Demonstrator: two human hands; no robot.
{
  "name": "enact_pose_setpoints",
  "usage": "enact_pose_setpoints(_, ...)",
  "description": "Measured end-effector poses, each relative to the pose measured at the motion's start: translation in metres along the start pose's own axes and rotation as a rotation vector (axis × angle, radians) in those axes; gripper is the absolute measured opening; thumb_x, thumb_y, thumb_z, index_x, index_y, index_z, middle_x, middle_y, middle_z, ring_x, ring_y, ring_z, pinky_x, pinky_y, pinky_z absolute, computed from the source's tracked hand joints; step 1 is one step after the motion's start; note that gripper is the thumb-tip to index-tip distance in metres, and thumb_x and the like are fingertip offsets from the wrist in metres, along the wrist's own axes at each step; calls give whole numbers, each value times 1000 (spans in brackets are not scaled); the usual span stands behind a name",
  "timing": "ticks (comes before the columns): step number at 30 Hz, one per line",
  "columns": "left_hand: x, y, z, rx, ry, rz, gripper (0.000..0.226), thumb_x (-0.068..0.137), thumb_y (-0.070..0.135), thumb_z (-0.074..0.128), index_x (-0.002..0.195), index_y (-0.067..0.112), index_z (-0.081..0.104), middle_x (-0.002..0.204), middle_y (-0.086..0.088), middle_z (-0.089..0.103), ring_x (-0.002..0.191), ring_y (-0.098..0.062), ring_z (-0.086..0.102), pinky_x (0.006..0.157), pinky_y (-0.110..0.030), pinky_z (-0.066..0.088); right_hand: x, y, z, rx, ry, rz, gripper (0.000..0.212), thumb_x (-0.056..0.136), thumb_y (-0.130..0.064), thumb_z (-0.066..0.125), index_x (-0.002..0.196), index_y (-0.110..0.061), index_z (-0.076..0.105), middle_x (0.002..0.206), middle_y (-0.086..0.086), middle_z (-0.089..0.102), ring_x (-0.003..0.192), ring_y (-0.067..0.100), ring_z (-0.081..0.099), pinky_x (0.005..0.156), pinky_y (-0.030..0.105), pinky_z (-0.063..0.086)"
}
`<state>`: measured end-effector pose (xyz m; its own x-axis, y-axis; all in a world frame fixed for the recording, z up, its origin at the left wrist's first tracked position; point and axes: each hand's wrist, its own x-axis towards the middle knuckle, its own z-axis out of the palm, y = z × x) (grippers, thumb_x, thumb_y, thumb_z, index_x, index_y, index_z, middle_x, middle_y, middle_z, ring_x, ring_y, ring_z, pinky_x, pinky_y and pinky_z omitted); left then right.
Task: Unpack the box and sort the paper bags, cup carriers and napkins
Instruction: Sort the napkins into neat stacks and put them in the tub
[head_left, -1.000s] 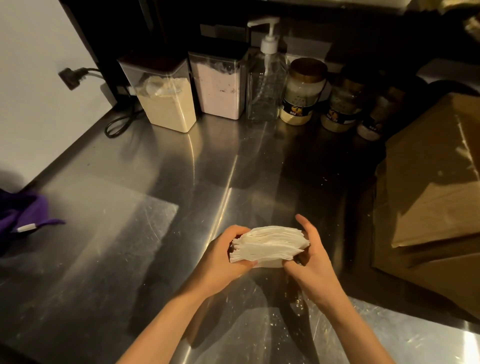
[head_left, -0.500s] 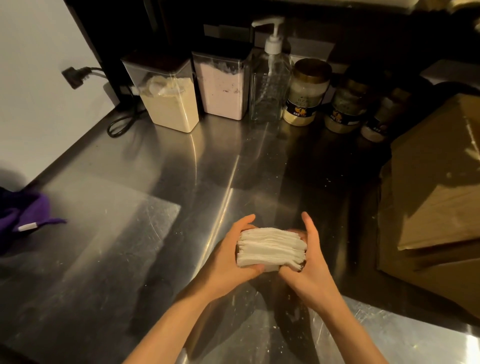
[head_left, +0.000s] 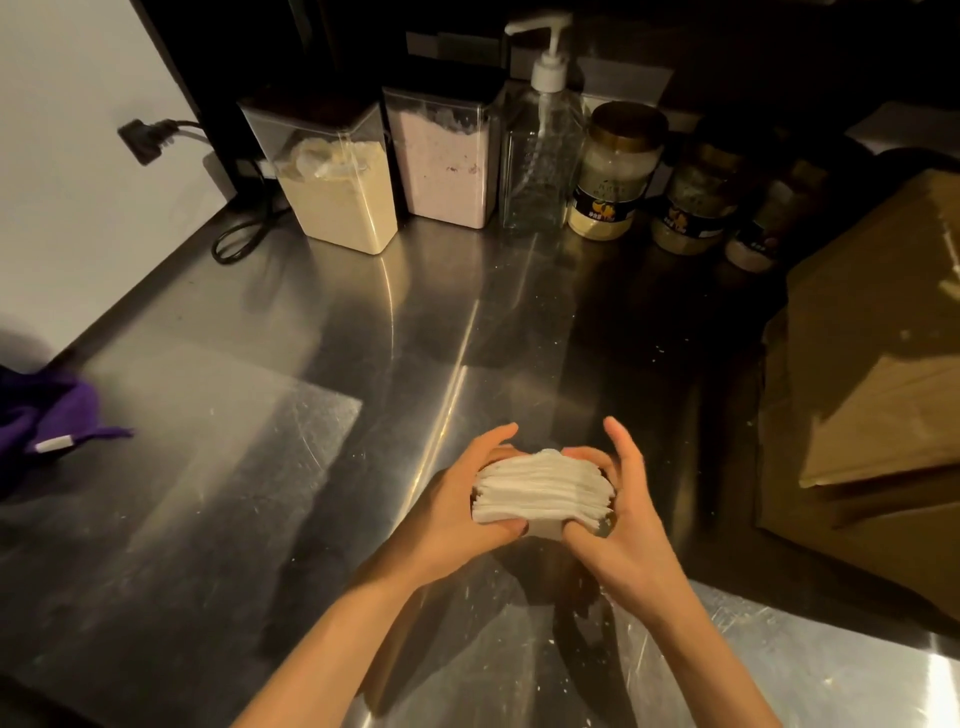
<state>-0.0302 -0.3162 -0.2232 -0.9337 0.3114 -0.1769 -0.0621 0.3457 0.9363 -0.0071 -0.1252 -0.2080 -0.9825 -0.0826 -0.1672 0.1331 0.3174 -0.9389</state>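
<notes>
A thick stack of white napkins (head_left: 540, 488) is held just above the steel counter (head_left: 322, 395), near its front middle. My left hand (head_left: 457, 499) grips the stack's left end, thumb under the front edge. My right hand (head_left: 623, 525) grips the right end, thumb tucked under and index finger raised. The brown cardboard box (head_left: 883, 374) lies at the right edge with its flaps spread; its inside is hidden. No paper bags or cup carriers show.
Along the back stand two clear powder canisters (head_left: 343, 192), a pump bottle (head_left: 543, 150) and several jars (head_left: 613, 176). A black cable (head_left: 244, 234) loops at the back left. A purple cloth (head_left: 41, 426) lies at the left edge.
The stack has been squared up between my hands, which moved closer together. My right hand's fingers now wrap further over the right end.
</notes>
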Motion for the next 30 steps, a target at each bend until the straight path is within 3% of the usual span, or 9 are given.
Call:
enact_pose_setpoints(3,-1,1,1,26,6,-12,82,75,13,83,130,49,35,118,22,59,108,8,58,87,-9,45,0,4,2,-27,2,35,96,77,2,68,148,-33,14,107,-24,59,99,-6,60,81,8,47)
enact_pose_setpoints(6,0,2,0,11,47,-4,59,75,10,83,118,39,53,105,18,68,98,1,64,81,-15,51,-2,5,-2,-34,36,19,86,76,3,70,139,-39,29,107,-28,58,99,-4,60,79,11,49)
enact_pose_setpoints(10,0,2,-1,54,2,4,74,74,9,82,125,45,43,118,19,61,110,2,58,85,-8,46,1,6,-2,-96,-2,9,80,76,-2,70,135,-40,30,110,-27,56,103,-5,57,81,9,48)
enact_pose_setpoints(16,7,5,-3,80,-2,-2,47,75,16,82,106,39,55,101,14,65,92,4,64,74,-11,46,3,7,0,-148,16,-16,65,76,-6,72,121,-41,41,105,-24,59,98,0,60,79,16,53)
enact_pose_setpoints(22,10,17,-16,94,-73,-19,45,76,15,81,113,29,61,100,16,69,94,2,65,75,-13,50,8,-13,-16,-304,-77,-4,42,74,-18,72,105,-36,51,98,-17,60,88,1,59,69,16,48)
enact_pose_setpoints(26,22,59,-36,177,-163,5,45,76,20,81,108,43,59,99,19,69,94,4,64,79,-15,53,20,-53,-40,-591,-219,-20,50,69,-38,75,109,-34,44,109,-15,43,97,4,47,76,14,43)
enact_pose_setpoints(30,38,119,-56,271,-260,93,51,77,26,80,121,37,56,109,16,66,100,1,61,88,-23,53,29,-109,-55,-562,-242,-64,47,72,-37,76,111,-34,50,103,-17,55,92,4,55,78,16,47)
